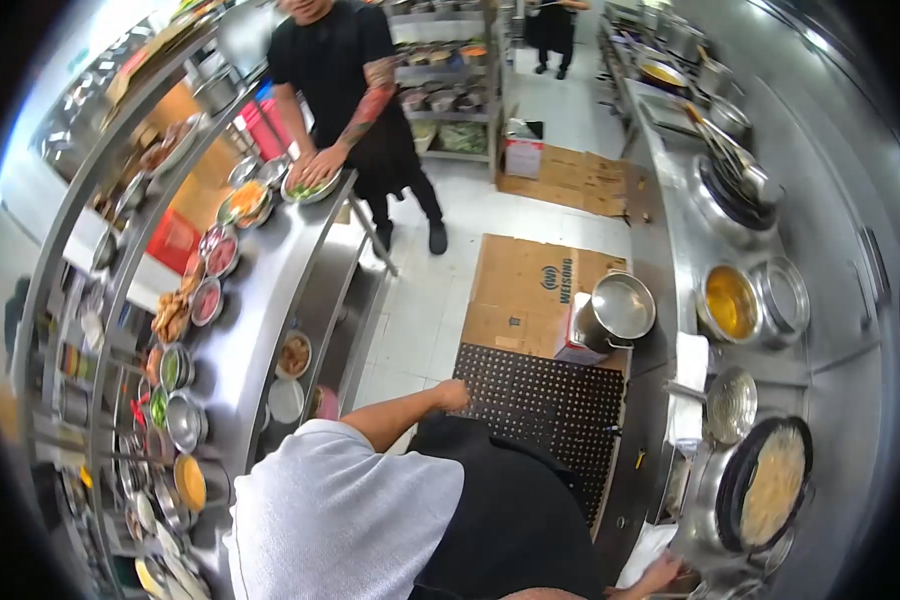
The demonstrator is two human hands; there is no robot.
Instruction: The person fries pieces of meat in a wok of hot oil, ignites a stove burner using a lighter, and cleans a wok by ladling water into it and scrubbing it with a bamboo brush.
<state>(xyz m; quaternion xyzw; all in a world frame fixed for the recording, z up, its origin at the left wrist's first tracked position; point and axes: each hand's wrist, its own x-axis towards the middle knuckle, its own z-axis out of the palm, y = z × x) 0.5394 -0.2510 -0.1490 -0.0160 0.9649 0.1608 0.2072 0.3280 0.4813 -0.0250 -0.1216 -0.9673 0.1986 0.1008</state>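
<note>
White cloth (646,548) — beside right grip (659,575), contact unclear.

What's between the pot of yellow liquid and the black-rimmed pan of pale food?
In the head view, a metal strainer or ladle lies between the pot and the pan.
</note>
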